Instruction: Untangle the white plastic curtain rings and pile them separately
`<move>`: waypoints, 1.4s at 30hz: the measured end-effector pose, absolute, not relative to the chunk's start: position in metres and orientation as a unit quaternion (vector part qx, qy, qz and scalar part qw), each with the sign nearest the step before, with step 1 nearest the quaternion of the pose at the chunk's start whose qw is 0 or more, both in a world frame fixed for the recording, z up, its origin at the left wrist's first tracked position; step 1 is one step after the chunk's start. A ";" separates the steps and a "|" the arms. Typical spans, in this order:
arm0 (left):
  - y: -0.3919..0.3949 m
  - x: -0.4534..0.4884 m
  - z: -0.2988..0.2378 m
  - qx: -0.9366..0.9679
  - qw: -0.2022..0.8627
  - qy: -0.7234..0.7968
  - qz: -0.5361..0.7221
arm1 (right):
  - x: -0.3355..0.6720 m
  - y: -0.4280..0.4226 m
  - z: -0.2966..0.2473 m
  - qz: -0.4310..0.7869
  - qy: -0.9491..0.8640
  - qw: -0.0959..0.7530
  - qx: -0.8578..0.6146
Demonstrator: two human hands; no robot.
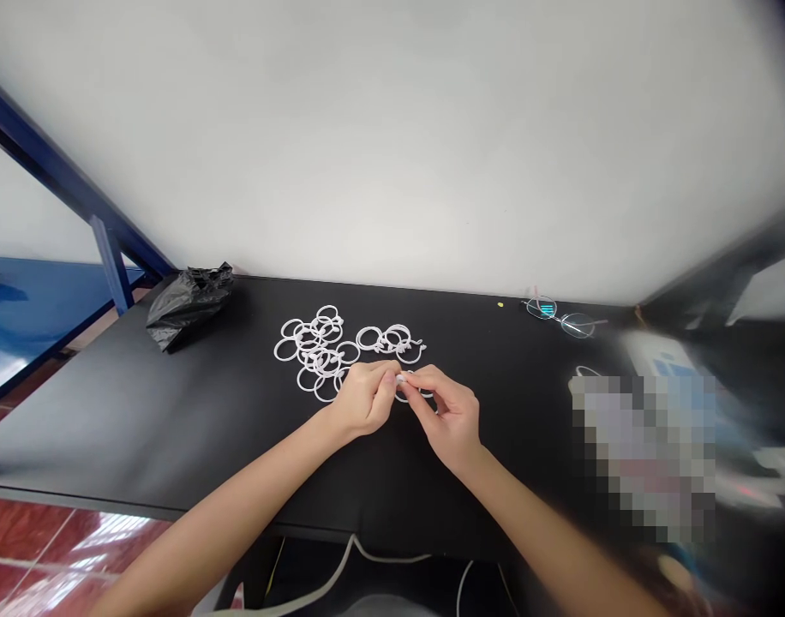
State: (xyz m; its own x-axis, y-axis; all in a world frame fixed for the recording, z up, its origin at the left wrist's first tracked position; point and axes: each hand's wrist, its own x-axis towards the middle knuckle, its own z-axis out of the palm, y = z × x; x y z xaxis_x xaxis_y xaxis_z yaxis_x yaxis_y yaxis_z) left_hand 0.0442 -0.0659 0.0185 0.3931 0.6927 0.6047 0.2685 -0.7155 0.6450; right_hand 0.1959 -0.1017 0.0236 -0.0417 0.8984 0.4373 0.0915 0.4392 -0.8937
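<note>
White in my head view, a small piece (401,378) sits pinched between the fingers of my left hand (365,398) and right hand (455,420), near rings (316,360) on the worktop (225,428). I'm apparently working it; next probably calls for steady pinches.

We see a left forearm (251,493) and a right forearm (540,518), both bare, slim and smooth, tapering toward bare wrists (479,458). Our left hand (365,400) and right hand (455,420) are bare too, with slender fingers (429,378).

Seemingly plastic rings (320,360), glossy crinkled bag (190,304)
</note>
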 end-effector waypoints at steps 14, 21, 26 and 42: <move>-0.063 0.043 0.023 0.821 0.204 0.323 0.425 | 0.196 -0.101 0.024 0.371 -0.606 0.566 -0.418; -0.047 0.017 0.042 0.812 0.063 0.413 0.408 | 0.206 -0.091 0.022 0.334 -0.560 0.608 -0.453; -0.018 -0.018 0.031 0.789 -0.064 0.502 0.348 | 0.215 -0.082 0.020 0.290 -0.587 0.568 -0.499; -0.011 -0.026 0.021 0.768 -0.072 0.557 0.307 | 0.206 -0.081 0.014 0.159 -0.798 0.291 -0.504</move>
